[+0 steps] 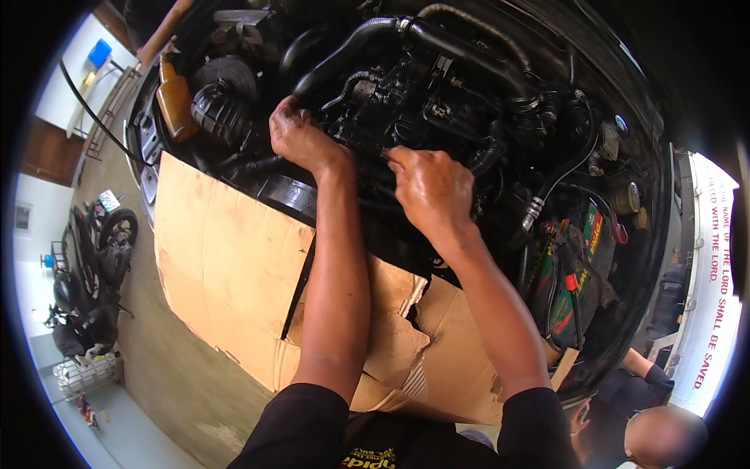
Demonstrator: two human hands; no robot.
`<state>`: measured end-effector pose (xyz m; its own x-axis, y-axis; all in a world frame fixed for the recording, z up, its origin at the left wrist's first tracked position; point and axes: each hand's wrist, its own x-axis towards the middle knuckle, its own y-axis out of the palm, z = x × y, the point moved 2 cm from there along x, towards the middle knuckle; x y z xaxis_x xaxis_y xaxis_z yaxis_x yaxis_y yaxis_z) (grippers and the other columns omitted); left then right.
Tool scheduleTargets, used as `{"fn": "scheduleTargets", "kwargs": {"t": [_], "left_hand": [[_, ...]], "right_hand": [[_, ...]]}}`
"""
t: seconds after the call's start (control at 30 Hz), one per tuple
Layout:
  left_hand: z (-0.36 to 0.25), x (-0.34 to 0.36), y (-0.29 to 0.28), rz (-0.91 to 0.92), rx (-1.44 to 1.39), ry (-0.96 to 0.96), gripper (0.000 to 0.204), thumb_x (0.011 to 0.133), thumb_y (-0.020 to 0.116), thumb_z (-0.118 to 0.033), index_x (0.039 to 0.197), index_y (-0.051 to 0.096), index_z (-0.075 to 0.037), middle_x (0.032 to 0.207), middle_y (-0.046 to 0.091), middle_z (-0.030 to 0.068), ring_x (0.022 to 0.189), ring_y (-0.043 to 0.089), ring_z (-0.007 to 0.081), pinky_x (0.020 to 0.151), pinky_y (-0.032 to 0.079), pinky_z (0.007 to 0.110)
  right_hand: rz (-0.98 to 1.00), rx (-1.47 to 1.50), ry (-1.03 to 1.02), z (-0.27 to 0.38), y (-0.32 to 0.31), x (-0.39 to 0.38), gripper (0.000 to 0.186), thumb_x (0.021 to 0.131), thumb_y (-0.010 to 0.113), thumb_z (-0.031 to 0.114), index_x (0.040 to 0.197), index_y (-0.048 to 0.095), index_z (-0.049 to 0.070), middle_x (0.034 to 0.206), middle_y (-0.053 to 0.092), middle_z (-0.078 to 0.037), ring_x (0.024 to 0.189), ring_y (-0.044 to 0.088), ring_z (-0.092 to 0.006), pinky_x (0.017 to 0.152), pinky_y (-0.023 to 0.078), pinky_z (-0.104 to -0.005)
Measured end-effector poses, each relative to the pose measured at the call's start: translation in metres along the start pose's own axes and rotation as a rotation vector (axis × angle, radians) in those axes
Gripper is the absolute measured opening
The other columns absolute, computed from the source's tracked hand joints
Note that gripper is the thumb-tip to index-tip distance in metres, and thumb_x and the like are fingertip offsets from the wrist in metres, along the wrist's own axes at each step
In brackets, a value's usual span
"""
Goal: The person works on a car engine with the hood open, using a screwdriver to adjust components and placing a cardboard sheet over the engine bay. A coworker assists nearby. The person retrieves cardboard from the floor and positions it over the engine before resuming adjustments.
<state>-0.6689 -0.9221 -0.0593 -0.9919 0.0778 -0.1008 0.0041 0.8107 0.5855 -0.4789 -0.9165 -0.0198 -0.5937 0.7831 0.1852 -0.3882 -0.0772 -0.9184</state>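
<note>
Both of my hands reach into the open engine bay of a car, over a dark, oily engine [398, 125]. My left hand [301, 141] has its fingers curled in beside a thick black hose [344, 59]; whatever they grip is hidden. A little to the right, my right hand [433, 184] is closed in a fist at the engine's near side. Something small and dark shows at its fingertips, too unclear to name. Both hands look greasy. Brown cardboard [226, 242] covers the front of the car beneath my forearms.
An amber bottle [176, 102] stands at the left of the bay. At the right sits a battery [574, 266] with a red-tipped cable. Another person [625, 414] is at the lower right, and an arm [164, 31] shows at upper left. A motorcycle [94, 258] stands far left.
</note>
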Motion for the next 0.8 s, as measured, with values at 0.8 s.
{"fn": "scheduleTargets", "kwargs": {"t": [0.8], "left_hand": [[-0.006, 0.002, -0.001, 0.064, -0.033, -0.05, 0.022, 0.106, 0.054, -0.016, 0.103, 0.071, -0.003, 0.075, 0.047, -0.006, 0.061, 0.041, 0.0041, 0.056, 0.028, 0.023]], "right_hand": [[0.154, 0.127, 0.091, -0.002, -0.034, -0.027, 0.027, 0.104, 0.063, 0.01, 0.122, 0.082, 0.008, 0.101, 0.081, -0.021, 0.096, 0.079, -0.0433, 0.088, 0.065, -0.053]]}}
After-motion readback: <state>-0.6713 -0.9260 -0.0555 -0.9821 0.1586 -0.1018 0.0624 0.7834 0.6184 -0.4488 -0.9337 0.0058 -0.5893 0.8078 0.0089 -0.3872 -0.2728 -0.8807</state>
